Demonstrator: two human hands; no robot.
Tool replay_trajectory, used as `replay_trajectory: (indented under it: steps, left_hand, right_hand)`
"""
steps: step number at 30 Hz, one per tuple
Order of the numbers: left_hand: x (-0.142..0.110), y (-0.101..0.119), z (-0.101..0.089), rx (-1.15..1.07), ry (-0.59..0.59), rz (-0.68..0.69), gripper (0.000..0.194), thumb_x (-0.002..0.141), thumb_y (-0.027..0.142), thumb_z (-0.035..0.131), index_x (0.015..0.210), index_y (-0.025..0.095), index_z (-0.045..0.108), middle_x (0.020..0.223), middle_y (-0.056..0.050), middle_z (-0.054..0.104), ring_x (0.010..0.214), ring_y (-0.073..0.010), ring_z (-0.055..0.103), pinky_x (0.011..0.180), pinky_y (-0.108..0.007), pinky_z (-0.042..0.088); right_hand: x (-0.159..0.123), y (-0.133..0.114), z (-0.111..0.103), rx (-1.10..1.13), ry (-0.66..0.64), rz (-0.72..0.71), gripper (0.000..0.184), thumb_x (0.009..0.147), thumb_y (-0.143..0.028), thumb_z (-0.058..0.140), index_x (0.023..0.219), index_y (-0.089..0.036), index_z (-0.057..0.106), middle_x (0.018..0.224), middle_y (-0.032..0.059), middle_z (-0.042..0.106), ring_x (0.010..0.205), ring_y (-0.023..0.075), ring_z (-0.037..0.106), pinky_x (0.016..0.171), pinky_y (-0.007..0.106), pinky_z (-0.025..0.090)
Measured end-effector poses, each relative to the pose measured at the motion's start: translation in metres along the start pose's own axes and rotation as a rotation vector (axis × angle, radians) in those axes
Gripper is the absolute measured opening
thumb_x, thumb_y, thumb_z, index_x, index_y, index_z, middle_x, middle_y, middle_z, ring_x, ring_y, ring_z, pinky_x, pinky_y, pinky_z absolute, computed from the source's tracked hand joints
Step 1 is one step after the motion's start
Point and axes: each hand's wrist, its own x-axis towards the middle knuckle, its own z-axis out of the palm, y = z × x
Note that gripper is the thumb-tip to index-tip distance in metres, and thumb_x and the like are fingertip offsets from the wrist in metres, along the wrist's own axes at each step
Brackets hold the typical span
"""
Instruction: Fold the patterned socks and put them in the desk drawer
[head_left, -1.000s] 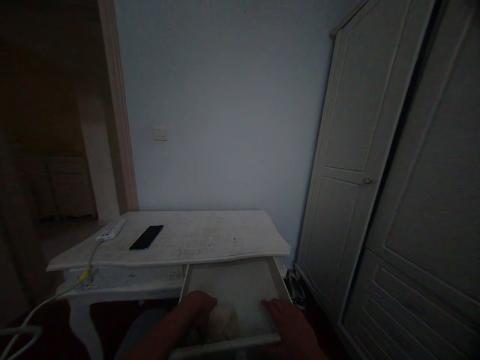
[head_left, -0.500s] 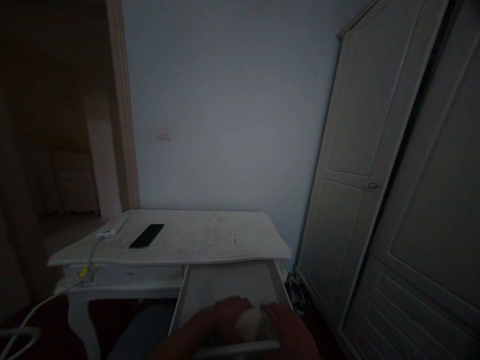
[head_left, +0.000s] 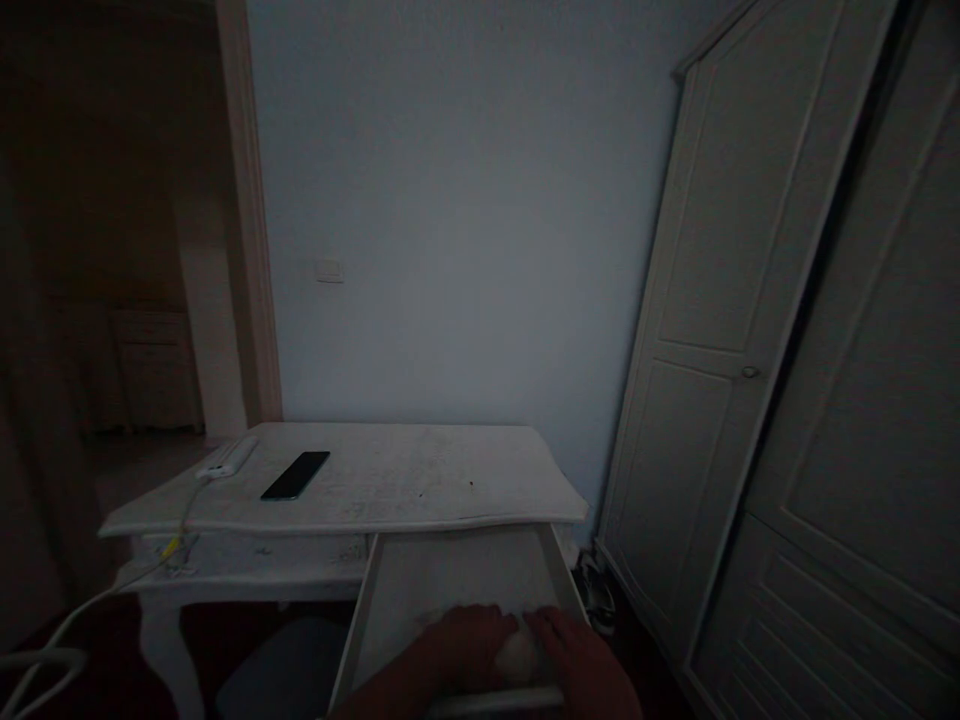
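Note:
In the dim head view both my hands are inside a pulled-out white drawer [head_left: 457,560] at the bottom. Between them lies a small pale, rounded thing [head_left: 516,657], partly covered by my fingers; its kind cannot be made out. My left hand [head_left: 476,640] is curled round its left side. My right hand [head_left: 574,650] closes on it from the right, fingers bent and pointing forward and left. The fingertips of the two hands are close together, near the drawer's front panel [head_left: 502,700].
The drawer belongs to a worn white desk [head_left: 420,460]. On the desktop lie a dark phone [head_left: 296,475] and a white power strip [head_left: 227,458] with a cable hanging at left. A grey seat [head_left: 281,670] is beneath. Shoes [head_left: 595,590] and a wardrobe [head_left: 697,300] stand at right.
My left hand and the pale thing have shifted slightly right inside the drawer. The fingers of my left hand now cover more of it. The view has moved a little.

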Motion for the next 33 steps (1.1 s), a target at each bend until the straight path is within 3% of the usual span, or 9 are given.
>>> replay_trajectory:
  steps: [4, 8, 12, 16, 19, 24, 27, 33]
  left_hand:
    - [-0.016, -0.008, -0.014, 0.122, 0.067, -0.022, 0.072, 0.081, 0.047, 0.075, 0.15, 0.04, 0.054, 0.144, -0.012, 0.064, 0.132, -0.0415, 0.061, 0.109, -0.063, 0.046]
    - [-0.038, -0.04, -0.032, 0.205, 0.195, -0.243, 0.066, 0.092, 0.027, 0.059, 0.157, 0.034, 0.048, 0.157, -0.018, 0.052, 0.143, -0.0445, 0.05, 0.114, -0.068, 0.037]
    - [-0.05, -0.064, -0.035, 0.207, 0.227, -0.371, 0.075, 0.092, 0.034, 0.061, 0.164, 0.03, 0.04, 0.16, -0.024, 0.047, 0.14, -0.0501, 0.052, 0.105, -0.069, 0.044]
    - [-0.046, -0.056, -0.024, 0.143, 0.122, -0.258, 0.082, 0.08, 0.051, 0.074, 0.157, 0.036, 0.049, 0.159, -0.015, 0.052, 0.143, -0.0426, 0.052, 0.109, -0.057, 0.048]
    - [-0.036, -0.036, -0.015, 0.1, 0.046, -0.127, 0.07, 0.077, 0.061, 0.074, 0.142, 0.038, 0.063, 0.141, -0.009, 0.068, 0.128, -0.0358, 0.066, 0.104, -0.048, 0.054]
    - [-0.023, -0.012, -0.012, 0.107, 0.024, -0.021, 0.057, 0.08, 0.065, 0.068, 0.13, 0.038, 0.07, 0.126, -0.009, 0.074, 0.117, -0.0381, 0.071, 0.096, -0.053, 0.057]
    - [-0.022, -0.015, -0.016, 0.138, 0.036, -0.038, 0.06, 0.077, 0.064, 0.072, 0.131, 0.037, 0.069, 0.13, -0.011, 0.071, 0.12, -0.0401, 0.068, 0.097, -0.057, 0.056]
    - [-0.034, -0.043, -0.027, 0.224, 0.146, -0.171, 0.062, 0.086, 0.045, 0.069, 0.145, 0.031, 0.059, 0.151, -0.017, 0.058, 0.14, -0.0424, 0.053, 0.113, -0.065, 0.04]
  right_hand:
    - [0.001, -0.01, -0.013, 0.02, -0.065, 0.054, 0.102, 0.068, -0.07, 0.088, 0.156, -0.03, 0.052, 0.154, 0.0138, 0.06, 0.135, 0.0411, 0.06, 0.115, 0.051, 0.047]
    - [0.002, -0.016, -0.022, 0.029, -0.163, 0.133, 0.102, 0.07, -0.067, 0.088, 0.158, -0.03, 0.051, 0.16, 0.0134, 0.055, 0.143, 0.0422, 0.053, 0.121, 0.054, 0.041]
    - [-0.001, -0.013, -0.017, 0.065, -0.126, 0.127, 0.098, 0.071, -0.071, 0.086, 0.155, -0.033, 0.054, 0.16, 0.012, 0.055, 0.143, 0.0421, 0.052, 0.121, 0.055, 0.04]
    - [-0.001, -0.007, -0.008, 0.079, -0.078, 0.092, 0.096, 0.069, -0.069, 0.087, 0.152, -0.033, 0.056, 0.158, 0.012, 0.056, 0.141, 0.0414, 0.054, 0.118, 0.052, 0.043]
    - [0.001, -0.006, -0.005, 0.055, -0.086, 0.103, 0.097, 0.066, -0.062, 0.091, 0.152, -0.033, 0.056, 0.157, 0.0118, 0.057, 0.139, 0.0417, 0.056, 0.116, 0.052, 0.045]
    - [0.004, -0.004, -0.003, 0.037, -0.069, 0.061, 0.095, 0.066, -0.062, 0.091, 0.15, -0.031, 0.058, 0.153, 0.0125, 0.06, 0.134, 0.0414, 0.06, 0.114, 0.05, 0.048]
    - [0.004, -0.003, -0.004, 0.042, -0.06, 0.042, 0.095, 0.068, -0.071, 0.087, 0.149, -0.031, 0.058, 0.151, 0.0128, 0.062, 0.133, 0.0419, 0.06, 0.113, 0.051, 0.049]
    - [0.002, -0.004, -0.005, 0.024, -0.054, 0.057, 0.094, 0.068, -0.066, 0.09, 0.149, -0.033, 0.058, 0.153, 0.012, 0.061, 0.133, 0.0409, 0.06, 0.114, 0.05, 0.048]
